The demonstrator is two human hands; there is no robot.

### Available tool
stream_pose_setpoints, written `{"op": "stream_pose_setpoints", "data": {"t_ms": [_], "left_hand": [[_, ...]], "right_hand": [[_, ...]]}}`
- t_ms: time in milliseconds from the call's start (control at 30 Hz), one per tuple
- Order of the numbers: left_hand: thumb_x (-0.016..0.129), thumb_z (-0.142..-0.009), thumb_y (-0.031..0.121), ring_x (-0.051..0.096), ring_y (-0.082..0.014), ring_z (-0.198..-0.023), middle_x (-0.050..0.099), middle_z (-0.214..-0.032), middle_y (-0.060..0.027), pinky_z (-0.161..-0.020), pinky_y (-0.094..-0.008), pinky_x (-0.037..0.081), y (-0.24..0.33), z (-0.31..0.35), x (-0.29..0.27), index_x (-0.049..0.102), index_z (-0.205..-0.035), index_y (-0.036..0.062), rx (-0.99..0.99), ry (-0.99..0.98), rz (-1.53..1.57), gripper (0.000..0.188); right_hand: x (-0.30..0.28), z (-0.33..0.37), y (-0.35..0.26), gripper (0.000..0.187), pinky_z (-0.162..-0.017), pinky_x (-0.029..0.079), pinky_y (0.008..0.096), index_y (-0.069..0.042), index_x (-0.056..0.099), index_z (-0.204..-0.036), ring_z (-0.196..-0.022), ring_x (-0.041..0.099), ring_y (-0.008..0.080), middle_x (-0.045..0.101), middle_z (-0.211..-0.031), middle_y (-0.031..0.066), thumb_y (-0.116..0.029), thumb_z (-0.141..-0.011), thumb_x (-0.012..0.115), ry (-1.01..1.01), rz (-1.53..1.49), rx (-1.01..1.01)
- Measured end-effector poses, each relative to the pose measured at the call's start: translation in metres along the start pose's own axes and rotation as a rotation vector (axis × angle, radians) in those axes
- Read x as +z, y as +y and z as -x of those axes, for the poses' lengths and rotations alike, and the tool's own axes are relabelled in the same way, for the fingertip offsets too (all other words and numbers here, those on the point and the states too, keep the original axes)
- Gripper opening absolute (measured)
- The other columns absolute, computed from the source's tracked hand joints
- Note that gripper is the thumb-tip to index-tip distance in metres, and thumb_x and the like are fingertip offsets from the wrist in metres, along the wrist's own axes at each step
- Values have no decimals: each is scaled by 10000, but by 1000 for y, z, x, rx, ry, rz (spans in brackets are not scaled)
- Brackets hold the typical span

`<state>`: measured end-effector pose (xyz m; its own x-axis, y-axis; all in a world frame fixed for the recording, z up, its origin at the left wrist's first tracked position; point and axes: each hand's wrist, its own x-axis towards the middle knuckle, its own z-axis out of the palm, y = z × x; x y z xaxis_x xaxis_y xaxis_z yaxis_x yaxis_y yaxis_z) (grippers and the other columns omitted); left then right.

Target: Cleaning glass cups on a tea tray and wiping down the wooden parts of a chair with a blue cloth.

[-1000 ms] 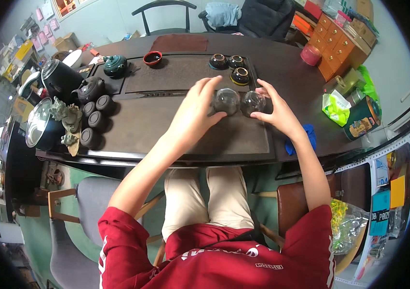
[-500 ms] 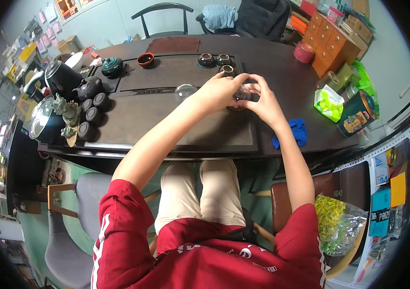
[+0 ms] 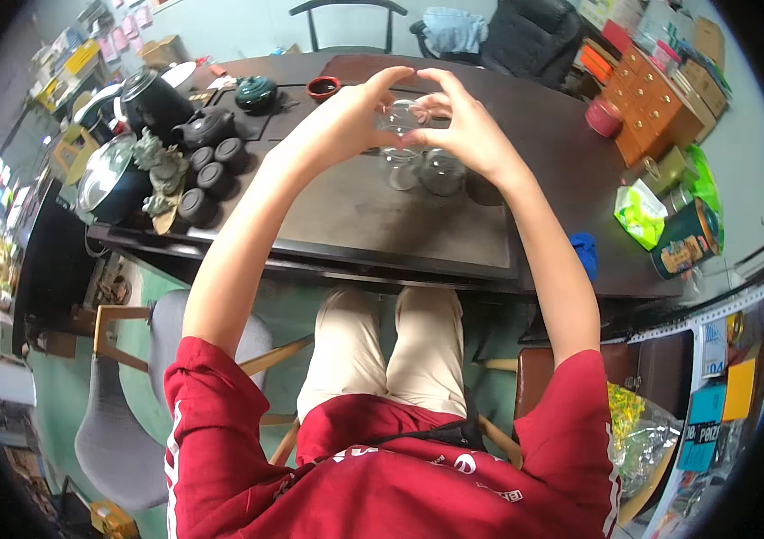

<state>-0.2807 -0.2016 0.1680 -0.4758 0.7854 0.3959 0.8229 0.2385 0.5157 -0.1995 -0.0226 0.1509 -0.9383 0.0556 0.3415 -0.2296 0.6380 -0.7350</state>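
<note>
A clear glass vessel (image 3: 401, 124) is between my two hands above the brown tea tray (image 3: 355, 220). My left hand (image 3: 352, 112) curves around its left side, thumb low and fingers over the top. My right hand (image 3: 469, 132) curls in from the right, its thumb and fingers at the glass. Just below my hands, a small clear glass piece (image 3: 401, 172) and a rounder clear glass vessel (image 3: 443, 172) rest side by side on the tray. The glass is see-through and the outlines overlap, so its exact shape is unclear. My hands hide the tray behind them.
Left on the tray are dark lidded cups (image 3: 213, 178), a dark teapot (image 3: 205, 128), a figurine (image 3: 159, 162) and a black kettle (image 3: 155, 103). Behind stand a green pot (image 3: 256, 93) and a red-rimmed bowl (image 3: 322, 87). A blue cloth (image 3: 585, 253) and green tin (image 3: 683, 238) lie right.
My hands have moved left and farther up over the tray, with a glass vessel between them. The round glass vessel now shows on the tray at the right. The whole view has shifted.
</note>
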Motion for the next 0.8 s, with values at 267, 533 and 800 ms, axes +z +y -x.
{"op": "stream_pose_setpoints", "data": {"t_ms": [267,533,800], "left_hand": [[796,-683,151,580,-301,-1095,596,-1147,-177,-898,-394,472,-47,41,-5,371,-1371,166,-129,13,47,810],[801,-658,150,593,-342,-1010,615,-1046,-202,-842,-405,474,-70,48,5,367,-1327,89,-101,58,2,800],[783,-691,145,587,-315,-1059,605,-1122,-187,-893,-392,467,-79,49,16,371,-1314,102,-137,-16,2,748]], "right_hand": [[50,-25,-11,846,-945,437,395,-122,332,-1355,-1100,570,310,616,-1093,197,-263,-671,810,-184,141,-71],[65,-39,-8,840,-906,454,406,-104,316,-1346,-1062,584,338,618,-1087,217,-253,-674,797,-282,236,-59],[72,-42,2,868,-1019,318,565,-77,304,-1325,-1081,577,347,632,-1079,194,-314,-654,801,-326,488,-69]]}}
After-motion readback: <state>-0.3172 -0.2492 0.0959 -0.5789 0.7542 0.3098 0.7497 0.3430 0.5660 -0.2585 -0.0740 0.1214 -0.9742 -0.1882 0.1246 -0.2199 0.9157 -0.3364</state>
